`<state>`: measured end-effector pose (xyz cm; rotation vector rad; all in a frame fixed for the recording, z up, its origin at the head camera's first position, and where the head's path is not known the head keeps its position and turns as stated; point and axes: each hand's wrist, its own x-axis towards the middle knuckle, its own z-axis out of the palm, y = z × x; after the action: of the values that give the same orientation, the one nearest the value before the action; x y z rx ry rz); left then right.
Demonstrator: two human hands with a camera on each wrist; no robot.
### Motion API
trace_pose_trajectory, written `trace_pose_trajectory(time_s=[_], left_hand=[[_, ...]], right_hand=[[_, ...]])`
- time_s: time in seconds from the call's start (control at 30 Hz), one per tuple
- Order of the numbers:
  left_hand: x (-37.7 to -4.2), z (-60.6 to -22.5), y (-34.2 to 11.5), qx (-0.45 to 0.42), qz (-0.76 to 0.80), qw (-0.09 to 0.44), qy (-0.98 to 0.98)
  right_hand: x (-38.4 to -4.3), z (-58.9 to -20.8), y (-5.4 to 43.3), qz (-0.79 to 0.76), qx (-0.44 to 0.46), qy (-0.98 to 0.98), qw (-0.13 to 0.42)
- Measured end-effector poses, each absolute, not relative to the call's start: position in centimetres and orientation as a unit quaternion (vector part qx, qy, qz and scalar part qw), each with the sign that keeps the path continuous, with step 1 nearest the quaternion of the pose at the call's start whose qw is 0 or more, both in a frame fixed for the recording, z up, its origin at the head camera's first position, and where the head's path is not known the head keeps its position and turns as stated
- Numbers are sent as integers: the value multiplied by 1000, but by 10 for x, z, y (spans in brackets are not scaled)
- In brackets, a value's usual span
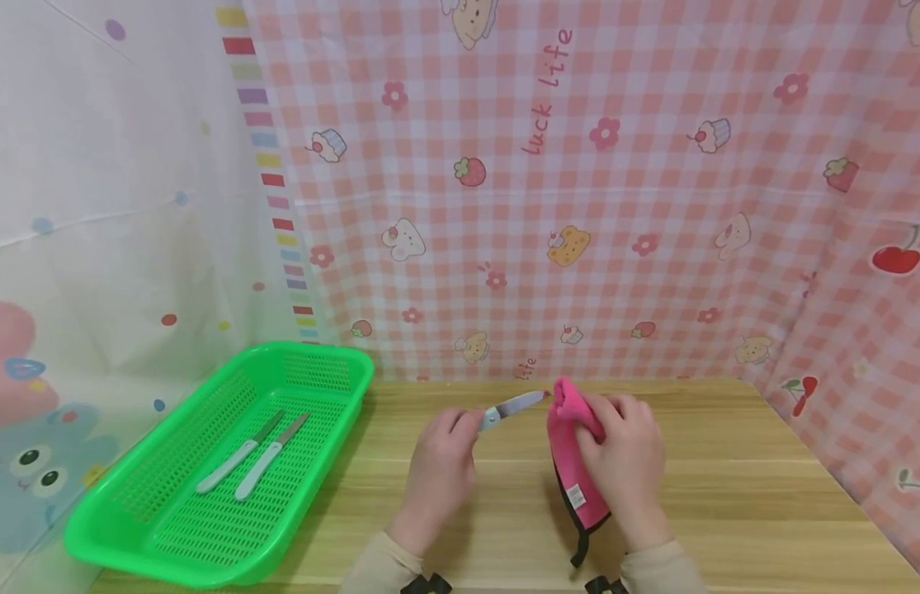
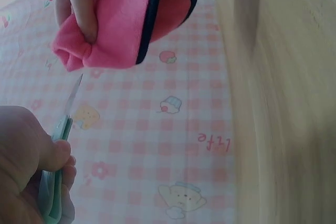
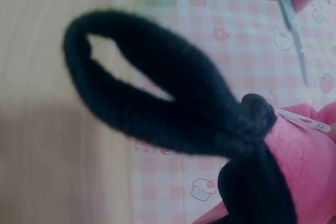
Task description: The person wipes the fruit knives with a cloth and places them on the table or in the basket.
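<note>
My left hand [image 1: 441,462] grips a small paring knife [image 1: 521,403] by its pale blue-green handle, the blade pointing right. Its tip comes close to the folded top of a pink towel [image 1: 574,462]. That towel has black edging, a white label and a black hanging loop [image 3: 147,40], which fills much of the right wrist view. My right hand [image 1: 626,454] pinches the towel near its top, so that it hangs down over the table. In the left wrist view the knife [image 2: 59,150] lies below the bunched cloth [image 2: 113,35], with a gap between blade and fabric.
A green plastic basket [image 1: 309,495] stands at the left of the wooden table [image 1: 697,478]. Inside it lie two knives with pale handles, one [image 1: 225,473] beside the other [image 1: 256,474]. Pink checked cloth [image 1: 445,272] hangs behind the table and along its right side.
</note>
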<state>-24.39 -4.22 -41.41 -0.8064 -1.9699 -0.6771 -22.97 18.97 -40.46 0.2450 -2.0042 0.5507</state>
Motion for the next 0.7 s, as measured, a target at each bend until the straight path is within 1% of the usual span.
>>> trace_pose_trajectory(time_s=[0.27,0.47,0.7], left_hand=[[-249,-413,-47,-318,-271,464,-781],[-247,-411,-46,-319,-273,459,-783],[-244,-411,-43,-324,-270,441,-792]], right_hand=[[-222,-395,181,227,130,-821,508],[-218,-396,168,225,156,-825,494],[-217,-402,158,217,174,-836,473]])
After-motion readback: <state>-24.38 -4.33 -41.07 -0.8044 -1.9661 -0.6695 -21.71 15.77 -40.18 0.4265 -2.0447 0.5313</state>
